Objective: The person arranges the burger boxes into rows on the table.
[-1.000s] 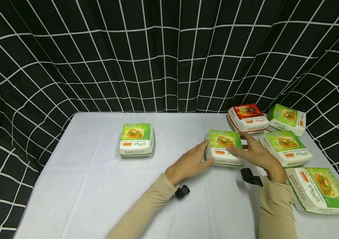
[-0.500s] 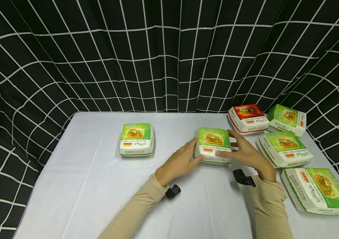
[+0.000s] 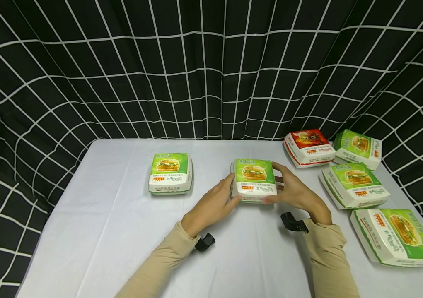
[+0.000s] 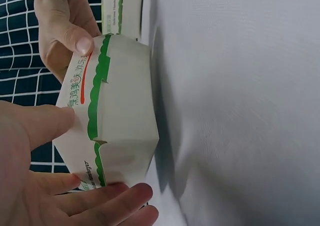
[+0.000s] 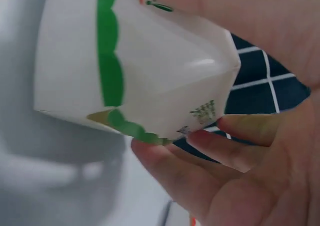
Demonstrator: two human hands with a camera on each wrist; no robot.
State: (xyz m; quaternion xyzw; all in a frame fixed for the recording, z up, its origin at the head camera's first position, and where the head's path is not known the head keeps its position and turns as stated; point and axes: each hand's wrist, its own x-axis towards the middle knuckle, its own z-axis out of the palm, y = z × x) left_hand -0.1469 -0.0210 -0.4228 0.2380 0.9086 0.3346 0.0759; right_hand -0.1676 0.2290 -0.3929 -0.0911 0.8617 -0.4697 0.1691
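Note:
Both hands hold one green-and-white burger box point(image 3: 254, 179) with a burger picture on its lid, near the middle of the white table. My left hand point(image 3: 209, 210) grips its left side, thumb at the front corner. From the right, my right hand point(image 3: 298, 191) holds the opposite side, with its thumb on the front face. In the left wrist view the burger box point(image 4: 125, 105) shows its scalloped green edge, and the left fingertips point(image 4: 137, 193) touch its near side. The right wrist view has fingers point(image 5: 175, 168) along the burger box point(image 5: 150, 50). Whether its base touches the cloth is hard to tell.
Another green burger box point(image 3: 170, 174) sits to the left. On the right lie a red burger box point(image 3: 310, 147) and green burger boxes at the back point(image 3: 358, 149), middle point(image 3: 356, 185) and front point(image 3: 397, 236). A black gridded curtain point(image 3: 211, 82) surrounds the white table point(image 3: 95, 231).
Both hands have moved left together with the burger box, carrying it away from the group on the right. The other boxes look unmoved.

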